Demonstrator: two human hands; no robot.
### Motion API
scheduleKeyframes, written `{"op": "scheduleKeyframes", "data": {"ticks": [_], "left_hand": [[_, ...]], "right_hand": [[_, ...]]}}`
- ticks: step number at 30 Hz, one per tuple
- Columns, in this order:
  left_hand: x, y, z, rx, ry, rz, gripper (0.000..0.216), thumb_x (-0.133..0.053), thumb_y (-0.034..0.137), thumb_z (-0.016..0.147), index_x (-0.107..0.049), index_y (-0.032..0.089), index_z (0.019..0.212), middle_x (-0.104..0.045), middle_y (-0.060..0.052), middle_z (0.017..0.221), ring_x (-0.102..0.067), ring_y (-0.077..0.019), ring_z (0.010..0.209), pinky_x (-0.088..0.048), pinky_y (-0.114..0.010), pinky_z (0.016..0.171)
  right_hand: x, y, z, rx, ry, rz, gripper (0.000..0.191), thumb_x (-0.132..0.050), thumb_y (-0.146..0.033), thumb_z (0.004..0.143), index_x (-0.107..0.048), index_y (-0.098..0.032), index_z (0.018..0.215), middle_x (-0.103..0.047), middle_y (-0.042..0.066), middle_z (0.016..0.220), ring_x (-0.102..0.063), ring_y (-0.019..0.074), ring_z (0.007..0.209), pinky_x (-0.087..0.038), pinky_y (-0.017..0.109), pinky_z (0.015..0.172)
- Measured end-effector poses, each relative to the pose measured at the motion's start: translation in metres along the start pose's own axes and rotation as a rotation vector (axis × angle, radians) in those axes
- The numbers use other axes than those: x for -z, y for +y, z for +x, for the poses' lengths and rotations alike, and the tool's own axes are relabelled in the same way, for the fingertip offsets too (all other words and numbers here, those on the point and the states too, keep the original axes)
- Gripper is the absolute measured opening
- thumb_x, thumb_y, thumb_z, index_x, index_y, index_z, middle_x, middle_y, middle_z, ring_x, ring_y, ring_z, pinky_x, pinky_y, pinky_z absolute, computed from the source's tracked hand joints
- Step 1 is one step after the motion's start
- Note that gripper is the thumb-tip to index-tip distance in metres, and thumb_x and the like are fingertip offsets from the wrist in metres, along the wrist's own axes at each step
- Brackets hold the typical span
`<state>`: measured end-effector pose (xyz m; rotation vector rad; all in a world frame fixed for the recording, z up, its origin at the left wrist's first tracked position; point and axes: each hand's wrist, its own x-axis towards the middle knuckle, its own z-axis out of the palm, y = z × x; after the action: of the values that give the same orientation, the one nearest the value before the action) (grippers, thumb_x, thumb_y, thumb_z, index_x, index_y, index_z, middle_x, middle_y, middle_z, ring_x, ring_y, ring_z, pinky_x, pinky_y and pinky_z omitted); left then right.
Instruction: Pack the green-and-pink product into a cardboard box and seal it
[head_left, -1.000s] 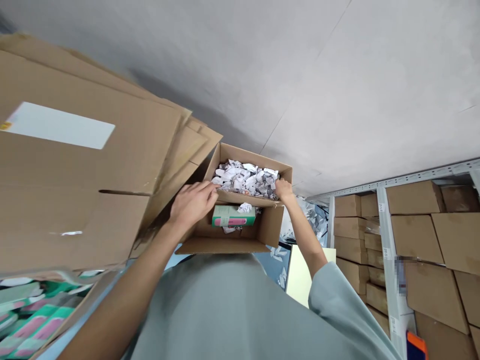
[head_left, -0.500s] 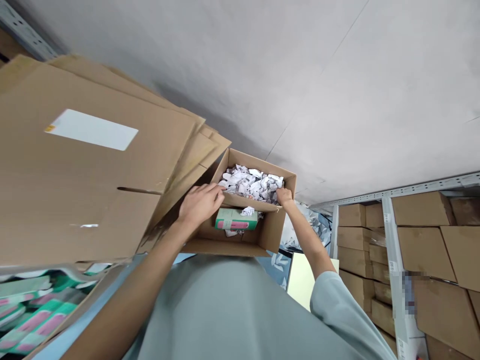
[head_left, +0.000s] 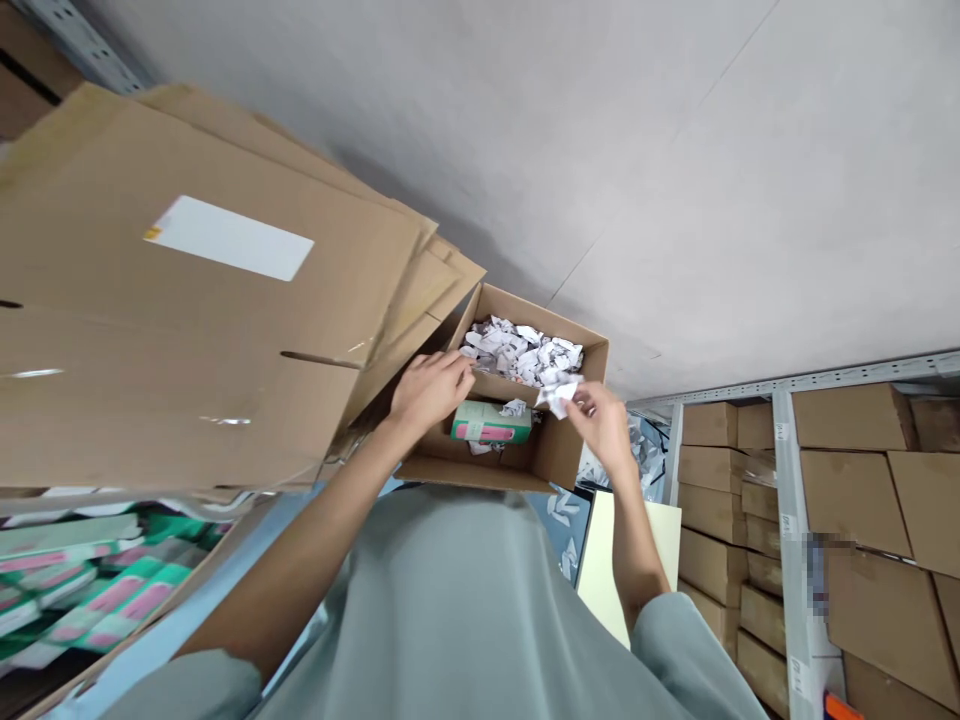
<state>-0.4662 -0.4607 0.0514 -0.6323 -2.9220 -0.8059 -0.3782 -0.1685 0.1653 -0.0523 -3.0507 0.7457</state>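
Crumpled white paper (head_left: pixel 559 392) is pinched between the thumb and fingers of my right hand (head_left: pixel 604 425), above the boxes. More crumpled paper fills the far cardboard box (head_left: pixel 551 305). In the near cardboard box (head_left: pixel 442 472) lies a green and pink package (head_left: pixel 491 424) with a pale band, and a small paper scrap (head_left: pixel 514 408) sits on top of it. My left hand (head_left: pixel 433 388) is at the left end of the wall between the two boxes, fingers bent over its edge; part of its grip is hidden.
Flattened cardboard sheets (head_left: pixel 225 330) lean on the left. Below them a carton holds several green and pink packages (head_left: pixel 127 600). To the right stand a pale yellow panel (head_left: pixel 600 570), a plastic bag (head_left: pixel 645 450) and a shelf post (head_left: pixel 787 500) with stacked cartons (head_left: pixel 855 500).
My right hand has risen from inside the far box and come nearer, bringing crumpled paper with it. My left hand stays at the box edge. The whole view has shifted slightly.
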Motion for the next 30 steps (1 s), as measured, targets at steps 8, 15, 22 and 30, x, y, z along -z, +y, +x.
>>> {"op": "scheduleKeyframes", "data": {"ticks": [8, 15, 22, 30], "left_hand": [[-0.004, -0.005, -0.001, -0.021, -0.007, -0.002, 0.042, -0.043, 0.027, 0.106, -0.082, 0.019, 0.12, -0.082, -0.016, 0.12, -0.074, -0.0334, 0.11, -0.051, -0.049, 0.1], [-0.003, -0.007, 0.0, -0.019, -0.016, -0.061, 0.043, -0.042, 0.028, 0.106, -0.082, 0.019, 0.119, -0.082, -0.016, 0.121, -0.074, -0.0333, 0.111, -0.051, -0.05, 0.104], [0.016, -0.01, -0.015, 0.026, 0.161, -0.353, 0.046, -0.043, 0.036, 0.108, -0.069, 0.021, 0.143, -0.07, -0.015, 0.147, -0.064, -0.0303, 0.14, -0.048, -0.047, 0.124], [0.006, -0.038, -0.094, 0.332, 0.036, -0.297, 0.068, -0.053, 0.054, 0.1, -0.055, 0.017, 0.156, -0.07, -0.02, 0.147, -0.077, -0.0341, 0.119, -0.062, -0.045, 0.099]], "right_hand": [[-0.111, -0.054, -0.006, -0.036, -0.397, -0.111, 0.005, -0.079, -0.027, 0.102, -0.077, -0.024, 0.105, -0.083, 0.004, 0.113, -0.076, 0.022, 0.101, -0.051, 0.027, 0.083], [-0.129, -0.054, -0.002, -0.071, -0.372, -0.159, 0.019, -0.08, -0.028, 0.102, -0.08, -0.024, 0.12, -0.084, 0.008, 0.123, -0.079, 0.0252, 0.104, -0.054, 0.03, 0.084], [-0.08, -0.013, -0.057, -0.214, -0.046, 0.091, 0.025, -0.07, -0.034, 0.106, -0.08, -0.025, 0.127, -0.087, 0.005, 0.114, -0.082, 0.0236, 0.097, -0.06, 0.031, 0.091], [-0.051, 0.039, -0.117, -0.655, 0.035, -0.164, 0.02, -0.074, -0.04, 0.103, -0.081, -0.021, 0.107, -0.087, 0.009, 0.098, -0.082, 0.0274, 0.094, -0.05, 0.03, 0.075]]}}
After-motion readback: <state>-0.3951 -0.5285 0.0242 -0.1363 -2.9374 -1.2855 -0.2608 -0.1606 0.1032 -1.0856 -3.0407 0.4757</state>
